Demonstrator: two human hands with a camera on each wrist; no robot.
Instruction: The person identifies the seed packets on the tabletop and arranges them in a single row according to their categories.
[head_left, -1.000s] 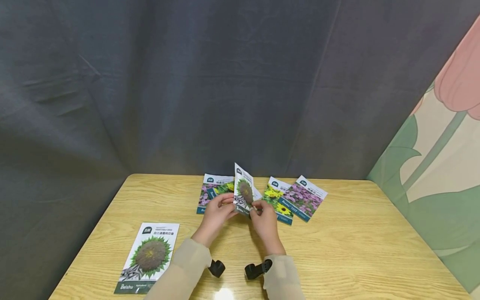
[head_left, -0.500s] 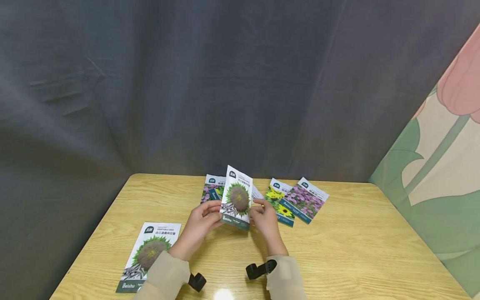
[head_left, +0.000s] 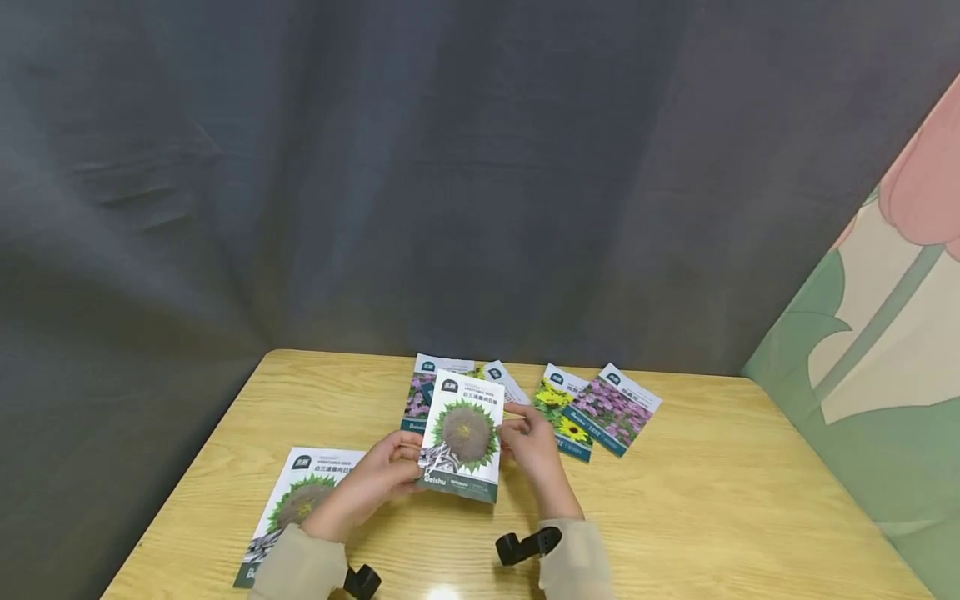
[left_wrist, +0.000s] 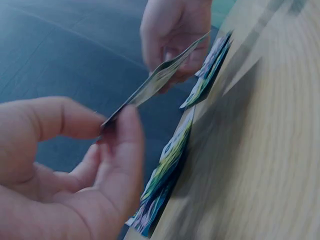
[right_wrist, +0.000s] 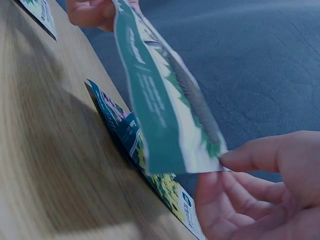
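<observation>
Pinching the sunflower seed packet (head_left: pixel 463 433) low on its left edge, the left hand (head_left: pixel 375 482) lies opposite the right hand (head_left: pixel 534 450), which pinches the right edge — long axis running away from the person, above the wooden table (head_left: pixel 697 500) — a matching packet (head_left: pixel 300 504) nearer the left.

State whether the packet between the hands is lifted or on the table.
Lifted: the left hand and right hand pinch the packet, and the left wrist view shows it clear of the table.
</observation>
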